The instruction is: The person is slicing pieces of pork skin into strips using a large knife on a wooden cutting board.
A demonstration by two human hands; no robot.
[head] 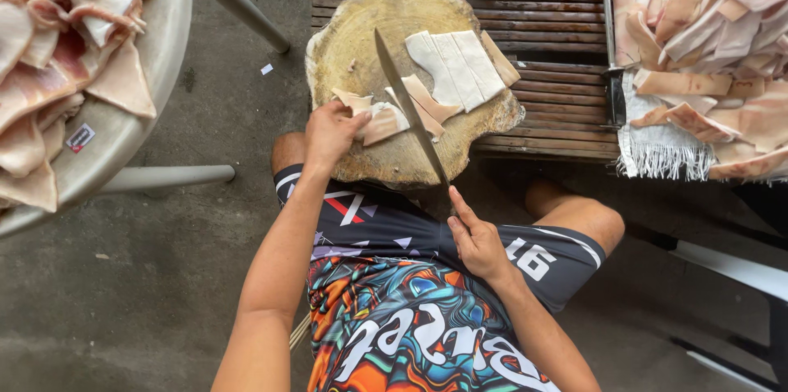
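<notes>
Nearest to me, my right hand [478,242] is gripping the handle of a long knife [409,106], fingers clenched round it with the index finger lying forward along the top; the handle itself is hidden inside the grip. Its blade is slanting up and away across a round wooden chopping block [361,47], with its edge resting over the meat. My left hand [330,131] is pressing down on a small piece of pork skin [379,119] at the near side of the block, fingers curled over it, just beside the blade. Beyond the blade, several flat pale strips of skin [455,68] are lying side by side on the block, touching one another. That block is sitting on a dark slatted wooden bench [550,39]. Farther right, I am seeing a tray [613,72] heaped with cut pieces. At the far left, a round metal basin [156,55] is holding pink raw slabs.
</notes>
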